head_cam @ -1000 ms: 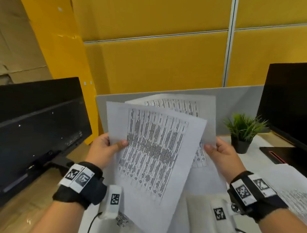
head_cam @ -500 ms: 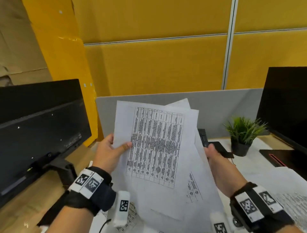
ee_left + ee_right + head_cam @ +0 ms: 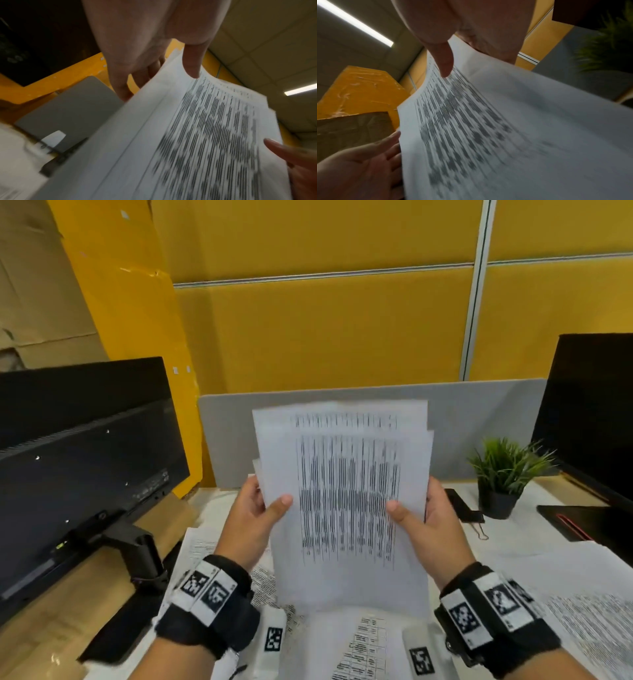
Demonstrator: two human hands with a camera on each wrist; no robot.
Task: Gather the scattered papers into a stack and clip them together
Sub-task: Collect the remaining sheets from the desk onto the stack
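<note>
We hold the paper stack (image 3: 346,501) upright between both hands, lifted off the bench (image 3: 507,546). Left hand (image 3: 251,518) grips the stack's left edge: thumb on the printed front, fingers behind. Right hand (image 3: 430,525) grips the right edge the same way, thumb on the front face. Both hands are clamped on the stack, set apart by the sheet width.

Sheets not squared: one sheet's top edge sticks up above the front sheet, another edge pokes out at the left just above the left hand. Print is motion-blurred in all three views; it reads as a table, nothing more.

Left wrist view: left thumb (image 3: 193,63) presses the top sheet near the edge, fingers go behind, several sheet edges fan out. Right wrist view: right thumb (image 3: 443,60) on the printed face, left hand's palm at the far edge.

Loose printed sheets (image 3: 363,645) lie on the bench below and between the wrists, more (image 3: 589,621) to the right of the right wrist. Black binder clip (image 3: 464,506) sits on the bench just beyond the right hand, not on the stack. Small potted plant (image 3: 507,474) further right of the clip. Monitor (image 3: 78,460) left of the left hand, second dark screen (image 3: 596,412) far right. Grey divider panel (image 3: 479,422) behind the stack.
</note>
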